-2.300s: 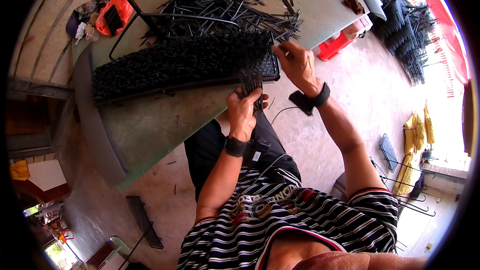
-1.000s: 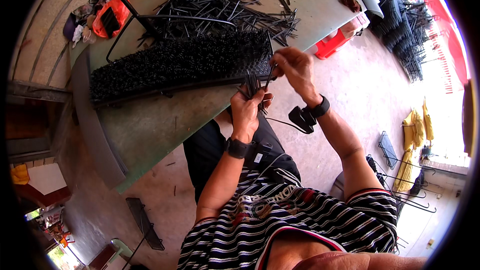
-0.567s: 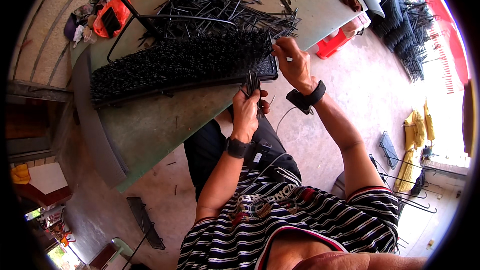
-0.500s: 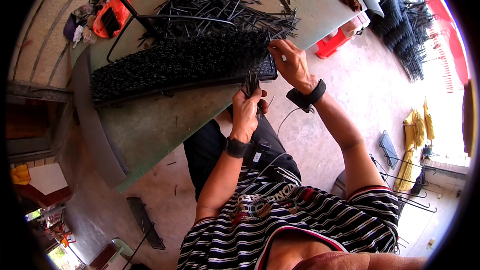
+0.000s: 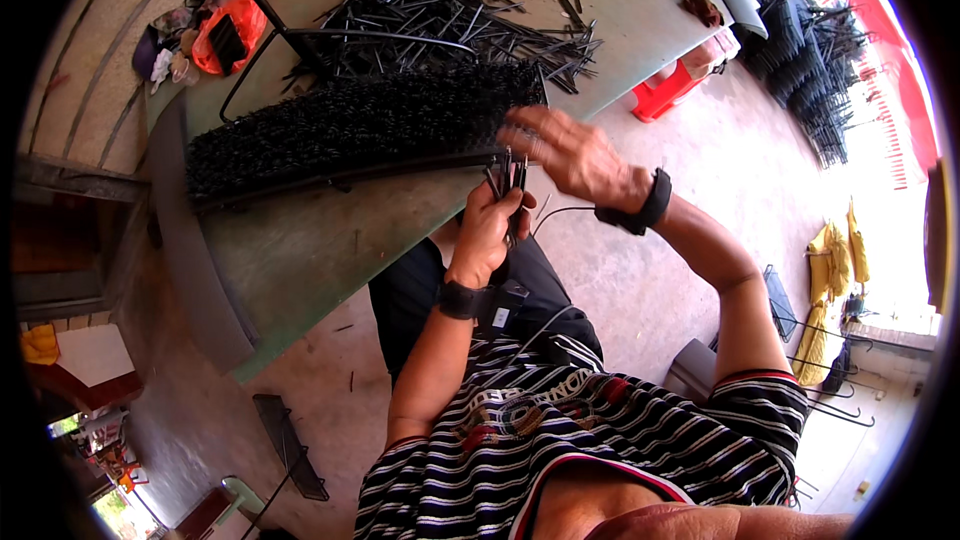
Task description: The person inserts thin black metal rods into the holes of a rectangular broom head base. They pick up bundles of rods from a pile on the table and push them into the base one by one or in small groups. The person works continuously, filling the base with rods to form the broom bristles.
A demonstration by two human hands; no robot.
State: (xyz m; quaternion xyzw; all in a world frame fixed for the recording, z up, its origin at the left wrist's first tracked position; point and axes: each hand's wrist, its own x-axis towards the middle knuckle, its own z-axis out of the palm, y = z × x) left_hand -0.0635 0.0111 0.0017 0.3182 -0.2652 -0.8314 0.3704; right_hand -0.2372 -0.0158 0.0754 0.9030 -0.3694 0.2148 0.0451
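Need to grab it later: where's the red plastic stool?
Head view, upper right: the red stool stands on the floor, partly under the table's right end.

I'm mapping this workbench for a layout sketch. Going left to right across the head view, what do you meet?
Orange bag → black bristly mat → left hand gripping thin dark rods → right hand → red stool → yellow cloth.

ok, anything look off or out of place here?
Little stands out. The loose dark rods lie in a tangled heap across the table rather than sorted, and a few strays lie on the floor below. The left hand has a grip on a small bundle; the right hand is blurred beside the black spiked mat.
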